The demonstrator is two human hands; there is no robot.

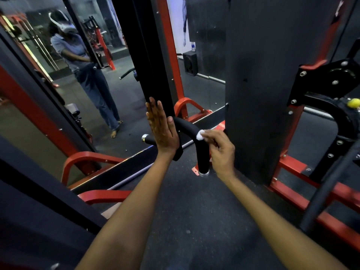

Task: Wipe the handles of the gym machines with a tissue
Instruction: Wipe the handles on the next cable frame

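Note:
A bent black foam-covered handle (200, 151) with silver end caps hangs in the middle of the view. My right hand (222, 151) pinches a small white wad of tissue (200, 134) and holds it against the upper bend of the handle. My left hand (161, 127) is flat with straight fingers pointing up, its palm against the left part of the handle and the black upright behind it. The left end of the handle (146, 138) shows past my left hand.
A black padded column (259, 94) stands right behind the handle. Red and black machine frames (303, 184) flank both sides. A wall mirror (97, 75) ahead reflects a person. Dark rubber floor (194, 221) lies below my arms.

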